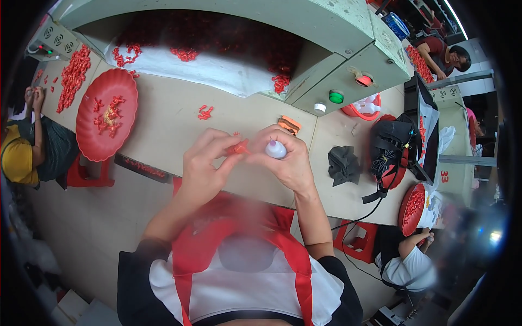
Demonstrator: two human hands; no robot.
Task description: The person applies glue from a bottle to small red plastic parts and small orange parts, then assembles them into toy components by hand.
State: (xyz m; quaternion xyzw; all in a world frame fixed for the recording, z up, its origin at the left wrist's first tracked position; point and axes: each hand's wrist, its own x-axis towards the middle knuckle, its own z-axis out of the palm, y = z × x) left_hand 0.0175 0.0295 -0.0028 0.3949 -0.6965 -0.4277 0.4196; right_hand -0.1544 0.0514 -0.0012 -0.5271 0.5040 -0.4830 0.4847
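Pinched in the fingertips of my left hand (204, 161) is a small red plastic figure (238, 148). My right hand (295, 165) wraps round a small white squeeze bottle (276, 150), its pale purple tip pointing up. Both hands are close together above the beige table (163, 103), the figure just left of the bottle and apart from it. A few loose red pieces (205, 112) lie on the table beyond my left hand. Behind my right hand sits an orange and dark brown block (290, 125), partly covered by the hand.
A red scalloped tray (87, 130) with red pieces stands at left, near a red pile (74, 79). Ahead, a pale green machine (348, 32) holds red pieces on a white sheet (217, 86). Rightward lie a black cloth (343, 164) and black bag (389, 144). Co-workers sit on both sides.
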